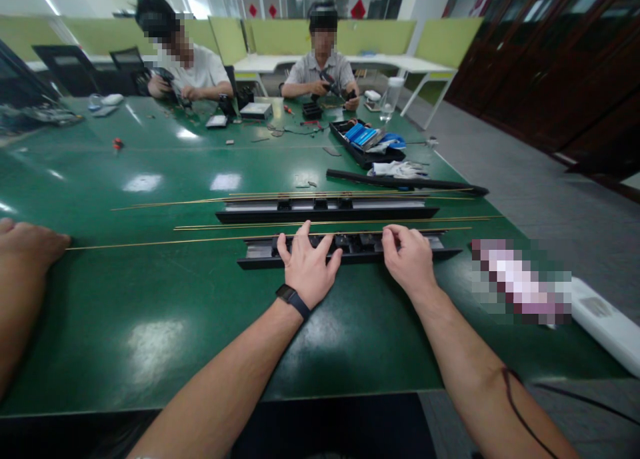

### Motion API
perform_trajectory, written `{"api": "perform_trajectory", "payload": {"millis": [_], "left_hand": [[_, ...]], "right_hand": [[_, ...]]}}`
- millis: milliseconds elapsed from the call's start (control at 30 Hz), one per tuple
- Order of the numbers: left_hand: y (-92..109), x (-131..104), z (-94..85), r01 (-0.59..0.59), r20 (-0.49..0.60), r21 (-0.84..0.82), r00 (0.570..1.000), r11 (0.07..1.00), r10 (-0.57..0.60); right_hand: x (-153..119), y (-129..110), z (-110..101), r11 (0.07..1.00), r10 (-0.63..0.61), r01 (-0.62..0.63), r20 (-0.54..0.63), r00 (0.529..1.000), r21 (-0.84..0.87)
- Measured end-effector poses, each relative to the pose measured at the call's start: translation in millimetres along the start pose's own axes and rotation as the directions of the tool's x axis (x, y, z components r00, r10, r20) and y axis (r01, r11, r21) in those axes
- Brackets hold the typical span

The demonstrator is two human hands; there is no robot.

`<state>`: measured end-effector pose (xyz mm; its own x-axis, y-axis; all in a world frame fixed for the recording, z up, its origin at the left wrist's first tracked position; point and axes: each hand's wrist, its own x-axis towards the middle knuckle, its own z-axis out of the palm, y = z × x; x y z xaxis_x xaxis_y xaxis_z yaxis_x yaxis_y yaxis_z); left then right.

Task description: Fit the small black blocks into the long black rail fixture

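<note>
A: Handling first. You are working at a thin brass-coloured rod (150, 244), which is running along the back edge of the near channel (265, 264) in front of you on the worktop (115, 306).

B: Judging by its thinness, the rod is probably feeling light and springy, and you are risking a bend when pressing mid-span. Its sheen is suggesting a slippery surface, so a fingertip pinch close to the channel is looking soundest. Another person's hand (30, 242) is holding its left end.

A: And the channel?

B: It is appearing stiff, with dark blocks (367, 240) sitting inside. You are best taking it by its long outer sides.

A: Pose of the hands?

B: Your left hand (306, 269) is spreading palm-down over the channel's left half, fingers apart, gripping nothing visible. Your right hand (409, 256) is curling over the right part, thumb and forefinger meeting; whether the rod is lying between them, I cannot tell. Both forearms are slanting inward from the worktop's near edge.
</note>
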<state>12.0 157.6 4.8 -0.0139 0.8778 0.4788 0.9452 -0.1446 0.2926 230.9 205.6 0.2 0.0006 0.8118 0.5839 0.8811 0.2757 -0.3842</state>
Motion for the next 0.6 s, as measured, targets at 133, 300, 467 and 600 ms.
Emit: {"api": "perform_trajectory", "payload": {"millis": [133,300,467,600], "left_hand": [[-0.3,-0.4,0.7,-0.001,-0.008,-0.001,1.000,1.000,0.001],[-0.2,-0.4,0.7,-0.003,-0.008,-0.004,1.000,1.000,0.003],[-0.7,-0.3,0.9,0.000,-0.013,-0.007,1.000,1.000,0.000],[-1.2,-0.1,1.2,-0.006,-0.006,0.002,1.000,1.000,0.006]], "right_hand": [[0.4,-0.1,-0.5,1.000,0.011,-0.011,-0.004,1.000,-0.003],[1.0,0.3,-0.8,0.999,0.031,-0.031,-0.005,1.000,-0.018],[1.7,2.8,-0.6,0.997,0.058,-0.058,0.007,0.998,-0.040],[3.3,6.6,-0.6,0.988,0.129,-0.130,-0.019,0.991,-0.083]]}}
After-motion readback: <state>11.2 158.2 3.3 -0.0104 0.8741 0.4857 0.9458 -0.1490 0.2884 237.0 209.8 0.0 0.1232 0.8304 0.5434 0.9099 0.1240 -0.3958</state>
